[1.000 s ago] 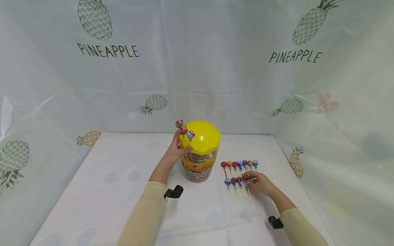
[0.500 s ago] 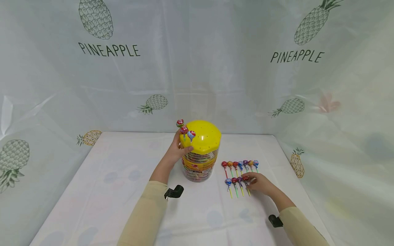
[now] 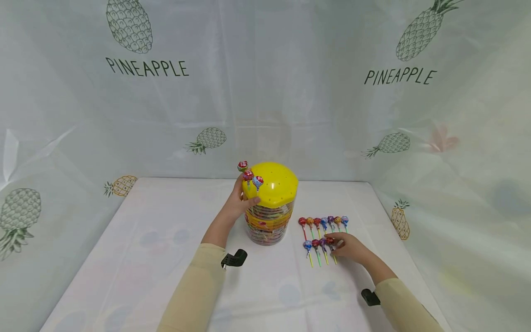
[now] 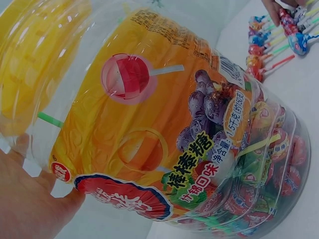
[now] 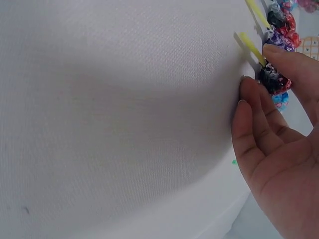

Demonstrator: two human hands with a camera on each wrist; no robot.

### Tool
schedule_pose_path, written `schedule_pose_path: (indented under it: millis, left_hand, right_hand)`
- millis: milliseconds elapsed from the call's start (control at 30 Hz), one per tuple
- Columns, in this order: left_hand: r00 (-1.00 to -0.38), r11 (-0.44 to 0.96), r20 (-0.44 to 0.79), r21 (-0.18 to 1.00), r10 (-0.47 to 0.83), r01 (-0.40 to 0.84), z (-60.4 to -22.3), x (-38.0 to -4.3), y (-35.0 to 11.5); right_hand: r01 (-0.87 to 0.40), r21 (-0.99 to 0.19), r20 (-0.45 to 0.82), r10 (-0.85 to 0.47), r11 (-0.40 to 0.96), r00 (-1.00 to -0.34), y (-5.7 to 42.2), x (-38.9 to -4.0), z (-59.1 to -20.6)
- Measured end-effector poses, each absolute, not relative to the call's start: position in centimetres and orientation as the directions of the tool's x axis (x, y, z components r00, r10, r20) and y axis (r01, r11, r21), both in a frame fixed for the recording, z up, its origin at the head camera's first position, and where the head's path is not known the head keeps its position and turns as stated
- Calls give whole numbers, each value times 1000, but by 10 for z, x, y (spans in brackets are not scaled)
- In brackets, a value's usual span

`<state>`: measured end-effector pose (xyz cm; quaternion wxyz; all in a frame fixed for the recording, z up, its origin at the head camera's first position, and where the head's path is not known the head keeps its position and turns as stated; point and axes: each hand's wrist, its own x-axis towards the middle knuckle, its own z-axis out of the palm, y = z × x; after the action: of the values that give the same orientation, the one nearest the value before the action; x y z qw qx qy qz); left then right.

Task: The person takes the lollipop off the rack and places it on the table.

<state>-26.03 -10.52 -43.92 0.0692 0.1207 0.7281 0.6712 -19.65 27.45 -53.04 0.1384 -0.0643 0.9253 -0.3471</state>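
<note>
A clear candy jar (image 3: 268, 226) with a yellow lid (image 3: 275, 182) stands upright on the table, filled with wrapped lollipops and wearing an orange label (image 4: 144, 107). Three lollipops (image 3: 258, 182) stick up at the lid's left side. My left hand (image 3: 239, 203) holds the jar from the left, its thumb at the front just under the lid. To the right of the jar, my right hand (image 3: 351, 249) pinches a dark red lollipop (image 5: 274, 81) with a yellow stick, between thumb and fingers. That lollipop lies at the right end of the front row.
Two rows of lollipops lie on the white-covered table (image 3: 166, 276): a back row (image 3: 309, 222) and a shorter front row (image 3: 307, 246), sticks toward me. A pineapple-print sheet (image 3: 290, 92) hangs behind and along both sides of the table.
The right hand's fingertips have shifted slightly left, and the lollipop's head with them, closer to its neighbour in the row. The left hand and jar stay in place.
</note>
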Motion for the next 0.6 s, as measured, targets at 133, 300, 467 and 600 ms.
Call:
schedule_pose_path:
  millis: [133, 300, 467, 600]
  left_hand:
    - [-960, 70, 68, 993, 273, 91, -438, -260, -105]
    - [-960, 67, 67, 994, 273, 89, -438, -260, -105]
    - [-958, 64, 67, 994, 277, 89, -438, -259, -106]
    - [-959, 71, 67, 993, 276, 90, -438, -260, -106]
  right_hand:
    - [-47, -666, -200, -240, 744, -950, 276, -196, -529]
    - [-96, -662, -172, -275, 743, -946, 278, -195, -528]
    - [-47, -657, -193, -228, 752, -954, 276, -195, -529]
    - [-26, -638, -201, -200, 770, -959, 278, -196, -528]
